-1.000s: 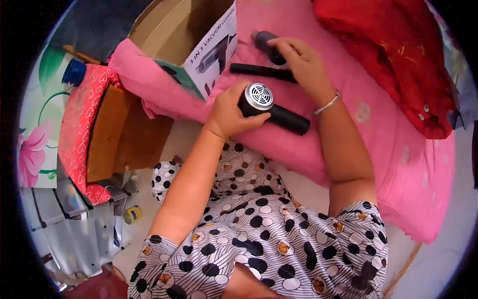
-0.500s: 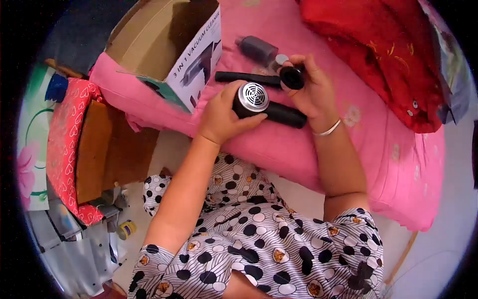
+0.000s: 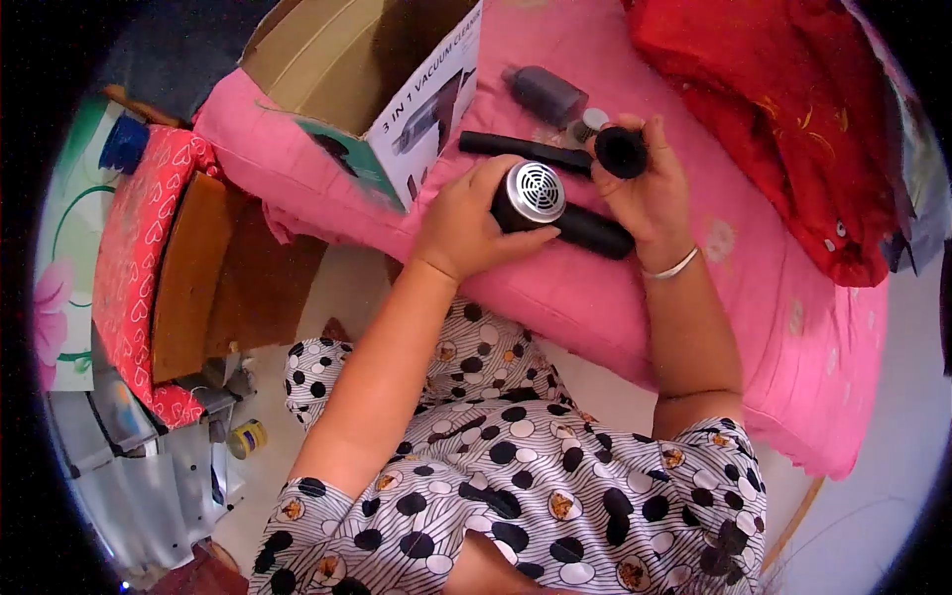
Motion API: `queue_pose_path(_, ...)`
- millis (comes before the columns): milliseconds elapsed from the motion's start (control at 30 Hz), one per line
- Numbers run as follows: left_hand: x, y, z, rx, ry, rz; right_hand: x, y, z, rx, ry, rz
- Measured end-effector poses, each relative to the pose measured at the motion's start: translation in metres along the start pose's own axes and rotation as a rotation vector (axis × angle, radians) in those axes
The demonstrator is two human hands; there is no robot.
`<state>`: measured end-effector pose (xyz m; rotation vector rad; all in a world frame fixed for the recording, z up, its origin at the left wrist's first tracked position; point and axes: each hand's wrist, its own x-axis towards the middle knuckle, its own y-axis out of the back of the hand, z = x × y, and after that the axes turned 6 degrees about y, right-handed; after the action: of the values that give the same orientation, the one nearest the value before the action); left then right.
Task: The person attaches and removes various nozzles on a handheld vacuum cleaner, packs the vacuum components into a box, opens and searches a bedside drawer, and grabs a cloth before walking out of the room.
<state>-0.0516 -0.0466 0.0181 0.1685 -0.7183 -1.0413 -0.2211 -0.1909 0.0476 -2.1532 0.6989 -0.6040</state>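
Note:
My left hand (image 3: 474, 220) is wrapped round the black vacuum body (image 3: 536, 191), whose silver vented end faces up and whose black handle points right. My right hand (image 3: 647, 188) grips a round black hollow part (image 3: 621, 153), its dark opening turned toward me. Between and beyond my hands, a black tube (image 3: 516, 148) lies on the pink bedding. A dark translucent cup (image 3: 546, 94) rests on its side behind the tube, with a small piece with a pale round end (image 3: 592, 120) beside it.
An open carton (image 3: 428, 104) printed "3 IN 1 VACUUM CLEANER" stands at the upper left on the pink bedding (image 3: 764, 327). Red cloth (image 3: 783, 109) lies at the upper right. At the left are a wooden piece of furniture (image 3: 188, 278) with a red heart-patterned cover and a yellow-labelled jar (image 3: 247, 438).
My right hand has left the translucent cup and come nearer with the round black part in it. The small pale-ended piece has come into view. My left hand still holds the vacuum body.

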Motion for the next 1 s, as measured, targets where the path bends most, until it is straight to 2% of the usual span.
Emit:
queue_pose_path(233, 0.002, -0.001, -0.002, -0.052, 0.007, -0.017, 0.001, -0.002, -0.001, -0.037, -0.011, 0.024)
queue_pose_path(300, 0.002, 0.001, 0.0, -0.052, 0.018, -0.038, 0.005, 0.005, -0.004, 0.053, -0.074, -0.064)
queue_pose_path(433, 0.002, 0.002, 0.0, -0.073, 0.041, -0.05, 0.003, -0.01, 0.001, 0.093, -0.01, -0.074)
queue_pose_path(500, 0.002, 0.003, 0.002, -0.062, 0.053, -0.057, 0.001, -0.025, 0.003, -0.073, 0.056, 0.045)
queue_pose_path(633, 0.003, 0.003, -0.001, -0.04, 0.064, -0.068, 0.003, -0.022, 0.003, -0.075, 0.063, 0.046)
queue_pose_path(733, 0.004, 0.004, -0.004, -0.065, 0.004, -0.06, 0.004, -0.016, 0.004, -0.034, 0.008, -0.083)
queue_pose_path(867, 0.005, 0.008, 0.001, -0.021, 0.042, -0.077, 0.004, -0.015, 0.009, -0.301, -0.028, -0.101)
queue_pose_path(933, 0.005, 0.005, -0.006, -0.014, -0.031, -0.035, 0.002, -0.022, 0.01, -0.41, -0.018, -0.093)
queue_pose_path(1000, 0.005, 0.003, -0.011, -0.032, -0.042, -0.031, 0.001, -0.027, 0.01, -0.653, 0.004, -0.019)
